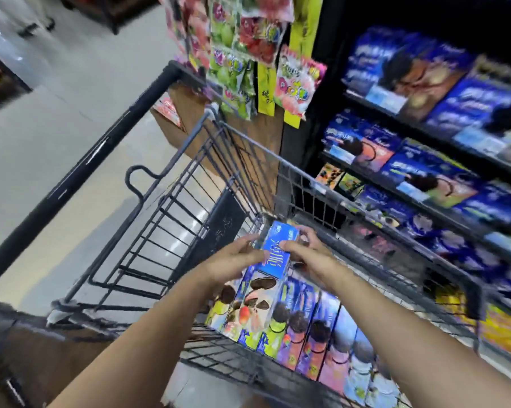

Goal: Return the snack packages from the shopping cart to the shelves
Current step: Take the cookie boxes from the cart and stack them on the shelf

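Both hands grasp one blue snack box (277, 250): the left hand (233, 256) has its fingers (248, 240) curled on the box's left edge, and the right hand (305, 250) has its fingers (308, 233) wrapped round the right edge, so the box stands between them, lifted partly clear of the row of boxes (307, 328) packed upright just below the fingers in the shopping cart (171, 231). The likeliest slip, as I judge it, is the box's lower end catching its neighbours and tipping them out of line. The edge-only hold could also let the slick carton twist loose on the swing to the right. It might also knock the cart's wire rim, which rises between the fingers and the shelves (419, 125). There is no table here, and the boxes rest on the cart's wire floor. To the right of the fingers, dark tilted shelves carry blurred blue packages of a similar look. Ahead of them and higher, bright candy bags (233, 54) hang on a wooden end panel. To their left lies a pale, glossy floor (57, 113).
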